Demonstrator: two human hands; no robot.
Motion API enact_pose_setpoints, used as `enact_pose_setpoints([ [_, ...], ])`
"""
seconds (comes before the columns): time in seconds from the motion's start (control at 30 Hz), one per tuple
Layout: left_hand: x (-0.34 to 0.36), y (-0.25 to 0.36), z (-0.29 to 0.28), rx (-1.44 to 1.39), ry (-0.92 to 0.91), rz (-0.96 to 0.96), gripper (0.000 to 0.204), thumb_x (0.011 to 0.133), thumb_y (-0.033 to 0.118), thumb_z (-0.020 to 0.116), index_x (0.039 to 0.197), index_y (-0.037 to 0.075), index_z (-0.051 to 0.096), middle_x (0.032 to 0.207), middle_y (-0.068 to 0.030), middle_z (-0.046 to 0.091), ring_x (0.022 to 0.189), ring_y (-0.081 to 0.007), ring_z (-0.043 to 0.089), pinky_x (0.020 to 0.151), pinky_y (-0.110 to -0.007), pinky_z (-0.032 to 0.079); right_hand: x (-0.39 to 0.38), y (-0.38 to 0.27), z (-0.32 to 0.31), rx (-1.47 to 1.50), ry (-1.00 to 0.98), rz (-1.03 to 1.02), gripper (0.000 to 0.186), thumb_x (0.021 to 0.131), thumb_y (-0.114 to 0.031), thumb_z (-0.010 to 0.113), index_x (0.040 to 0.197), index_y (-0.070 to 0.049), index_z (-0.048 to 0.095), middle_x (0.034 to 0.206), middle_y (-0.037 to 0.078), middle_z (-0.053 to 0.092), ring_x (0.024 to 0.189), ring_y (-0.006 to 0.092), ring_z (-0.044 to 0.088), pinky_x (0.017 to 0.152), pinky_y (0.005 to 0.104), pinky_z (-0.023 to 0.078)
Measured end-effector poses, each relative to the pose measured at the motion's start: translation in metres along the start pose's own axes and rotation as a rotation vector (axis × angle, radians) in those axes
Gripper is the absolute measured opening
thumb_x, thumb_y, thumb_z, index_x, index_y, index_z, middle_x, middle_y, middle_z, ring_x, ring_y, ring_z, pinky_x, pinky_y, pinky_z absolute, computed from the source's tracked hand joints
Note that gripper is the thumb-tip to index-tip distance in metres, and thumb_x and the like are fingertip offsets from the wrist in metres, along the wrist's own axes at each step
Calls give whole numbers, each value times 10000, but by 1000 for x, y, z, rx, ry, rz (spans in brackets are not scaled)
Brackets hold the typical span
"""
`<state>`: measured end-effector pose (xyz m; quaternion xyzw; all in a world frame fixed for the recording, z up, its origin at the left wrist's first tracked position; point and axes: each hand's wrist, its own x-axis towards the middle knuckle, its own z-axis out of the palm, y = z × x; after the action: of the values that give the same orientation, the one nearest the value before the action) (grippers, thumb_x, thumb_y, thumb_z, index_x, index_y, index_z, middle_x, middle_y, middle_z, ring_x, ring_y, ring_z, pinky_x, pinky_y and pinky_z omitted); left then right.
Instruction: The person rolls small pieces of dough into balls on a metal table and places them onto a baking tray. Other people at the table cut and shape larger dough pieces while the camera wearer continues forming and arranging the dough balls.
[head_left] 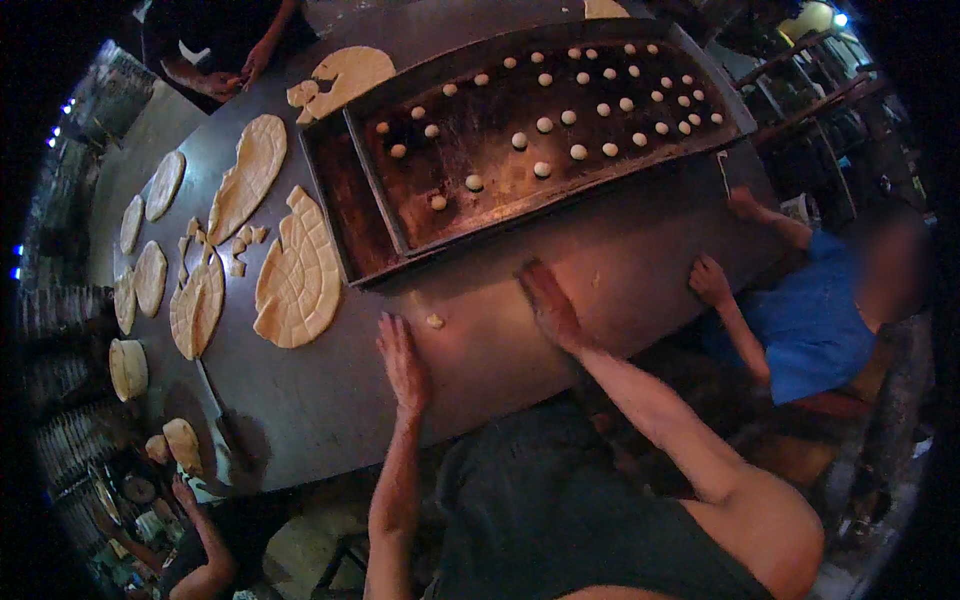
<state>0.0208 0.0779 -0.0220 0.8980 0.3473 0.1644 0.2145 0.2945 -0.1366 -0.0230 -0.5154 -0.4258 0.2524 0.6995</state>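
Note:
My left hand (402,362) rests on the metal table with its fingers stretched out. Just to its right lies a small lump of dough (435,321). Further right, my right hand (549,306) is held low over the table, palm down, fingers extended and slightly blurred. Whether anything is under that palm is hidden. Beyond both hands stands a long dark baking tray (480,225) with several small round dough balls (541,170) spread across it. A bar divides off its left end, which holds no balls.
Left of the tray lie a scored dough sheet (300,270), more cut dough (198,305) and smaller rounds (150,278). A long-handled blade (212,392) points toward the near edge. A person in blue (815,320) works at the right; others are at far left and near left.

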Motion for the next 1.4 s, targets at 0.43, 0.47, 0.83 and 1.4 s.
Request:
enact_pose_setpoints([
  [0.43,7,-3,-5,7,-90,39,569,946,-57,477,1507,-42,386,1631,-277,281,1533,-436,235,1232,-598,183,-9,38,-10,148,-65,115,498,1076,-242,465,1552,-104,416,1599,114,409,1510,285,338,1255,415,250],
  [0.47,4,-2,-5,29,-127,-22,571,944,-60,477,1506,-49,383,1631,-276,282,1531,-438,239,1233,-596,182,-18,32,-10,-21,-73,156,486,1074,-216,468,1545,-104,428,1592,118,421,1508,285,341,1252,417,258],
  [0.83,-2,-6,-2,136,-30,-200,611,920,-54,477,1524,-22,390,1649,-259,261,1541,-436,218,1234,-608,154,-9,25,-16,-828,-123,103,458,1028,-143,505,1484,-101,516,1578,136,445,1515,275,331,1250,421,263],
  [1.4,-16,-4,-5,102,98,-62,442,1032,120,513,1451,-12,472,1611,-264,325,1502,-451,290,1225,-572,227,-21,-15,-3,-1000,-67,206,420,1008,-118,537,1423,-60,557,1560,137,458,1493,338,362,1241,431,298],
])
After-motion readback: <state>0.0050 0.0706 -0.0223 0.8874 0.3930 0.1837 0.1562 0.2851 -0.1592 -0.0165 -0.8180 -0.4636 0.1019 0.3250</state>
